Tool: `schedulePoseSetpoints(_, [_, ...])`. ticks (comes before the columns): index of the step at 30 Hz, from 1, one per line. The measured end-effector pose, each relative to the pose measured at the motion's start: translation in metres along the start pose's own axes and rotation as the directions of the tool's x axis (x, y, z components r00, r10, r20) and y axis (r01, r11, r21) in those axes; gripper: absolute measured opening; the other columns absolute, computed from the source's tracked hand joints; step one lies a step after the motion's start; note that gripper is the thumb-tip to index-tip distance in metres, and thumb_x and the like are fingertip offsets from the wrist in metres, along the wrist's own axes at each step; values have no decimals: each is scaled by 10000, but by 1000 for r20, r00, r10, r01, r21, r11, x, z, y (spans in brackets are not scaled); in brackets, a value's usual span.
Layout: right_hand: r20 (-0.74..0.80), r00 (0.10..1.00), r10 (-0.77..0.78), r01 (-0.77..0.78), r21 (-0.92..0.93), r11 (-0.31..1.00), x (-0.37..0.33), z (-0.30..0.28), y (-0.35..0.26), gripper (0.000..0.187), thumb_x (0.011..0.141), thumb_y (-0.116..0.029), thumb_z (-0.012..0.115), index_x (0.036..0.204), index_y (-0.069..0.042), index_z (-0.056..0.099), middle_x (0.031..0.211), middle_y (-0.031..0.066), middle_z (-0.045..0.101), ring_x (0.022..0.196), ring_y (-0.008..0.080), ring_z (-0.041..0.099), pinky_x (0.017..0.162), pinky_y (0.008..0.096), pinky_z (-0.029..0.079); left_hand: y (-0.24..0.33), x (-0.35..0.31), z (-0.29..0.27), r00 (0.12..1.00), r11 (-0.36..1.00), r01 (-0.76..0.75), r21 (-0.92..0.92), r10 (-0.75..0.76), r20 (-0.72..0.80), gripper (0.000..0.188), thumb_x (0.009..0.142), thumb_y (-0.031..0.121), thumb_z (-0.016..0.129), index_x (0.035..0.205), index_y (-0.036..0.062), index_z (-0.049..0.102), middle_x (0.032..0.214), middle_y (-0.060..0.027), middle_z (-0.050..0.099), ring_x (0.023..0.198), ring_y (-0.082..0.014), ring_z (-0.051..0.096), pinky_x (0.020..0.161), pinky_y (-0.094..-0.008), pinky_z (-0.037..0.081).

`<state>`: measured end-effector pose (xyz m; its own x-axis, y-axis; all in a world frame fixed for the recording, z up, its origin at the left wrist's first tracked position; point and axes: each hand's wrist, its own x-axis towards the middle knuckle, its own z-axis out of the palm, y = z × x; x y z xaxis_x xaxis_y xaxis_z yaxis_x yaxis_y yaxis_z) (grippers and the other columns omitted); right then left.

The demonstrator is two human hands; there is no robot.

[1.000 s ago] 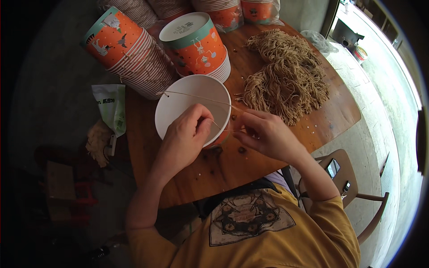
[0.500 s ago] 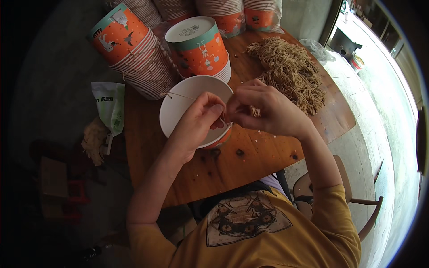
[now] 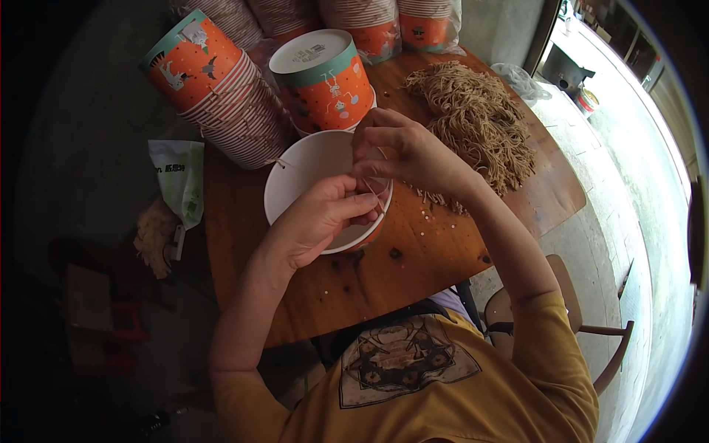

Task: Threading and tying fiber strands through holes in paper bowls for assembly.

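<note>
Now both hands' grips, left hand (image 3: 317,221) and right hand (image 3: 402,151), pinched on thin string (image 3: 369,188) over white paper bowl (image 3: 306,173).

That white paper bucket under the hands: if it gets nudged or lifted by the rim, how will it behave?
The white paper bucket looks thin-walled and empty inside, so it is probably light and would slide or tip easily on the wooden table. Its rim likely flexes when pinched. The left hand and right hand over it probably steady it.

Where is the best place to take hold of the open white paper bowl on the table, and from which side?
Probably the bare far-left rim of the white paper bowl, coming from above: it stands upright and open, while both hands crowd its near-right edge.
</note>
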<state>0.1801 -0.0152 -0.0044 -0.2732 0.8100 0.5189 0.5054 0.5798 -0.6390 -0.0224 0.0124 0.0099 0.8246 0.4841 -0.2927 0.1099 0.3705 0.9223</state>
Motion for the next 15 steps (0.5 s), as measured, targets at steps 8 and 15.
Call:
schedulePoseSetpoints(8, [-308,951,-17,-37,-169,985,-33,-6,-11,135,839,-97,686,962,-49,659,991,77,602,906,221,601,764,333,506,1,2,3,999,999,-21,48,23,-26,146,948,127,581,1051,29,611,920,13,597,823,-50,533,789,-204,453])
schedulePoseSetpoints(15, [-192,981,-40,-32,-360,932,-59,4,-36,154,765,-72,730,877,-75,625,859,58,574,777,243,565,689,345,484,1,6,1,1000,996,-21,81,20,10,130,942,138,592,1029,44,618,902,16,600,796,-46,536,767,-198,455])
